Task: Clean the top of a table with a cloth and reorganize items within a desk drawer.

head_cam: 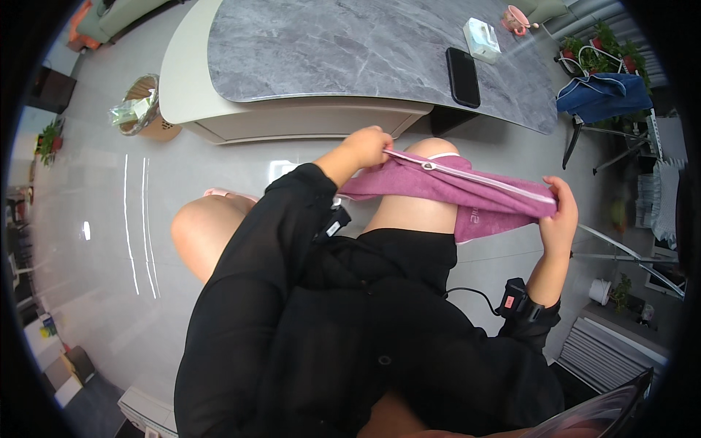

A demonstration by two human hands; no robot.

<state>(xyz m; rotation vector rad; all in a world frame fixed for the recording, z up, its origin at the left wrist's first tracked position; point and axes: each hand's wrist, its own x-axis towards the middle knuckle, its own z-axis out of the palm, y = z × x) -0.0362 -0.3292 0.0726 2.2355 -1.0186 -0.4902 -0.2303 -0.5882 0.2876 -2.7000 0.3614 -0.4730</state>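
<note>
A pink-purple towel with white edging is stretched across my thigh, just below the front of the marble-patterned table. My left hand pinches one end of its white-trimmed edge. At the opposite end, my right hand grips the cloth, thumb and fingers around the corner. A small loop tag shows on the trim between the hands. The lower part of the towel hangs in folds over the thigh and bears some lettering.
On the grey marble-patterned table lie a black smartphone, a tissue pack and a pink cup. A waste bin stands to the left. Blue cloth hangs on a rack at the right.
</note>
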